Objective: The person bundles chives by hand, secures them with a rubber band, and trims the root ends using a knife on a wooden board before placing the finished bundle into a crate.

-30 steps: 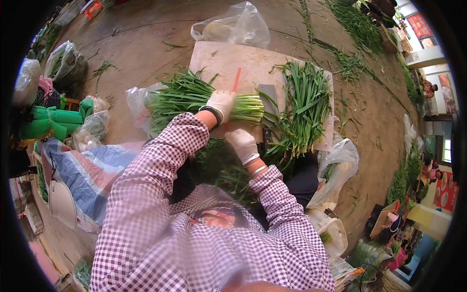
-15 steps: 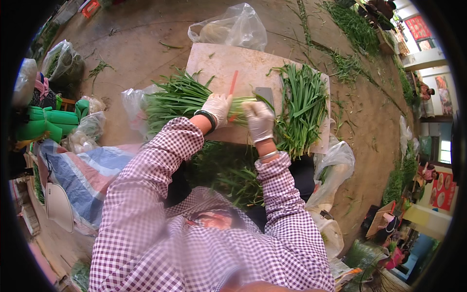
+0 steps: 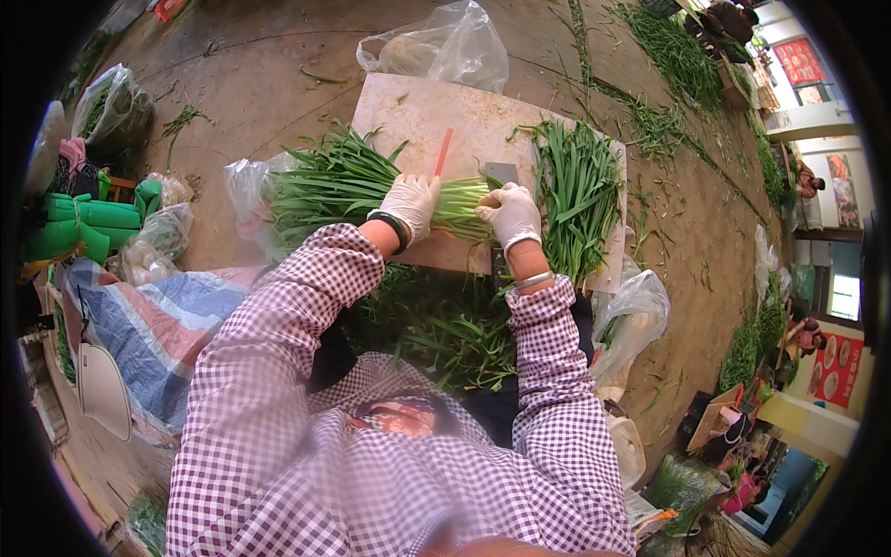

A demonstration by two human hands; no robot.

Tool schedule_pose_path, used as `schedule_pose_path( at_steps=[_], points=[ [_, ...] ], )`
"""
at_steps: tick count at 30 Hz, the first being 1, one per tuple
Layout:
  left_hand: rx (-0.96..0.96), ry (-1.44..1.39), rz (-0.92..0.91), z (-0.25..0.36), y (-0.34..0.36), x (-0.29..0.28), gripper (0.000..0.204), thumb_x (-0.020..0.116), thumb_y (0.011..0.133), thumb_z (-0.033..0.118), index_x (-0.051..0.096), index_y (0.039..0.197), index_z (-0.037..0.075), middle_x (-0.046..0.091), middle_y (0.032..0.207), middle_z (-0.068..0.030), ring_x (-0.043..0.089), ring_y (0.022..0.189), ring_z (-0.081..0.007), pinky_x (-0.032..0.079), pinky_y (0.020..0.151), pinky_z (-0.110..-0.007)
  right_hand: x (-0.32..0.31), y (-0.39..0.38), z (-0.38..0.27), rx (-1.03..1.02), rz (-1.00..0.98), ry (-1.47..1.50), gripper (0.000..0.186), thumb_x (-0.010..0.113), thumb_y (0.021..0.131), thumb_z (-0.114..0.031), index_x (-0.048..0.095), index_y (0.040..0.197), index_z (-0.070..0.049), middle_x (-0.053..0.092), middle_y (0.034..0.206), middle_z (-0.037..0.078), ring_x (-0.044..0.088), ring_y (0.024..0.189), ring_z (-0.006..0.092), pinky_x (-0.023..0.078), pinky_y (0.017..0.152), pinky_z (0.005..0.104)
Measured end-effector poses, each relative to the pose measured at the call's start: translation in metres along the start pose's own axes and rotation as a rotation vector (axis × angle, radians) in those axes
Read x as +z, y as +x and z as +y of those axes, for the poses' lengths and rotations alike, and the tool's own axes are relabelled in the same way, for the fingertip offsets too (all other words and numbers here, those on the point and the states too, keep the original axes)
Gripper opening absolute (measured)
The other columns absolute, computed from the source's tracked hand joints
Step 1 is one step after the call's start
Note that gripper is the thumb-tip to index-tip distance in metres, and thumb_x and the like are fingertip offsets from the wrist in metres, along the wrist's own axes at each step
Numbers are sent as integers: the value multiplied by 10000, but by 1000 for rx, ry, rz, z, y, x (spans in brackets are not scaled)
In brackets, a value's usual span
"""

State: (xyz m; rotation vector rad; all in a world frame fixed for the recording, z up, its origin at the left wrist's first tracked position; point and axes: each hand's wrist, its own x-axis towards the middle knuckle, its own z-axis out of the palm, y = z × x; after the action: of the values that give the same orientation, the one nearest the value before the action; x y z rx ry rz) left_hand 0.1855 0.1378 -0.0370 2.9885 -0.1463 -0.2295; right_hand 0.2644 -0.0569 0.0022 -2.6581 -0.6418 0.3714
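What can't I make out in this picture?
All in the head view:
- Knife: its middle is hidden behind the right hand.
- Red strip: partly covered by the green bunch.
- Left hand: its palm faces the bunch, out of sight.
- Clear bag at top: cloudy plastic blurs its contents.

Produce workplace, heaped greens (image 3: 673, 58) along bare floor (image 3: 251, 88), bagged greens (image 3: 116, 111), other people (image 3: 807, 181)

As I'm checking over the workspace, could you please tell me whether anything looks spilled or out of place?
Loose green leaves lie strewn on the floor right of the board, looking untidy beside the neatly gathered bundle of green stalks under the left hand. Nothing appears clearly damaged.
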Motion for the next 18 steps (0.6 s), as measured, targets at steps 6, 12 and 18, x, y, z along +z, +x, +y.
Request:
schedule_pose_path(
  at_steps=[6, 12, 18],
  points=[
    [3, -40, -12, 2, -2, -9, 894, 797, 689, 459, 417, 1328, -38, 589, 1107, -196, 561, 1074, -329, 393, 979, -420, 5, 8, -3, 5, -19, -118, 155, 710, 792, -241, 751, 858, -107, 653, 956, 119, 620, 989, 296, 505, 857, 413],
    [7, -37, 21, -1, -1, 0, 886, 791, 686, 497, 428, 1298, -30, 592, 1106, -188, 563, 1075, -315, 390, 979, -422, -3, -2, 25, 52, 232, -108, 136, 640, 856, -259, 699, 833, -138, 632, 980, 94, 606, 981, 288, 502, 853, 427],
    [-1, -17, 9, -3, 0, 4, 889, 787, 690, 518, 431, 1297, -25, 583, 1131, -178, 554, 1095, -307, 387, 984, -419, -22, -11, 28, 254, 176, -88, 79, 700, 787, -158, 665, 840, -111, 621, 978, 98, 626, 935, 301, 518, 808, 415]
  ],
)
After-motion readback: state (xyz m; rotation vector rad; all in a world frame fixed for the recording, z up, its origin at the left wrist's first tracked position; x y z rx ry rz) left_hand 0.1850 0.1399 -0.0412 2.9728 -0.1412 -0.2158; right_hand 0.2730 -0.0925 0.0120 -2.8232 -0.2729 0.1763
